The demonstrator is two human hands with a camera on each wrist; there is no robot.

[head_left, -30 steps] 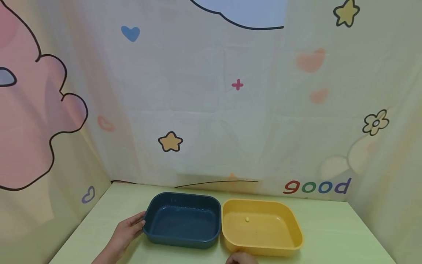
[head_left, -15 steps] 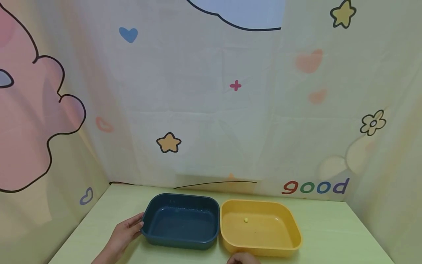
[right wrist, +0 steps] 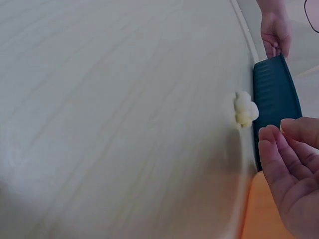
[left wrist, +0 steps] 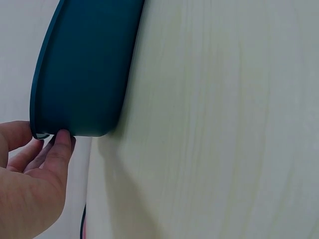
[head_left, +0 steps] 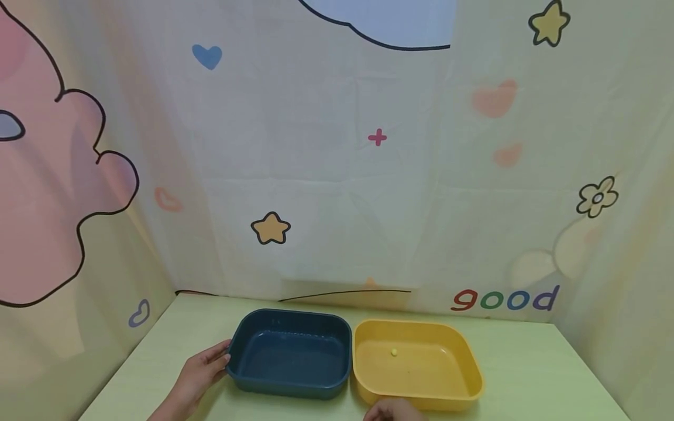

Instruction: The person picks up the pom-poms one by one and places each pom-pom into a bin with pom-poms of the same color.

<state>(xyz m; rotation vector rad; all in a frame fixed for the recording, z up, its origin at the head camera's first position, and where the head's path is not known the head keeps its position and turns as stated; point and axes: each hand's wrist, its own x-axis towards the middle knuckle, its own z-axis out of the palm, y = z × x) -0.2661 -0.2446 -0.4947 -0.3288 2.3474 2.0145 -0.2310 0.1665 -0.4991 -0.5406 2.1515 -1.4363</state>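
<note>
A dark blue box (head_left: 289,356), rectangular with rounded corners, stands on the table. My left hand (head_left: 197,371) grips its left end; in the left wrist view the thumb and fingers (left wrist: 61,142) lie at the rim and outer wall. Against its right side stands a yellow box (head_left: 421,374) with one small yellow ball (head_left: 394,352) inside. My right hand (head_left: 395,410) is at the yellow box's front wall, partly cut off by the frame. In the right wrist view its thumb and fingertips (right wrist: 269,133) come together, a speck of a small yellow piece between them.
A cluster of small white and pale yellow balls (right wrist: 244,109) shows before the blue box in the right wrist view. The pale green table (head_left: 537,368) ends at a printed curtain (head_left: 342,175) behind and at both sides.
My right hand has shifted slightly to the right along the front of the yellow box. The left hand and both boxes stay put; the whole view sways a little.
</note>
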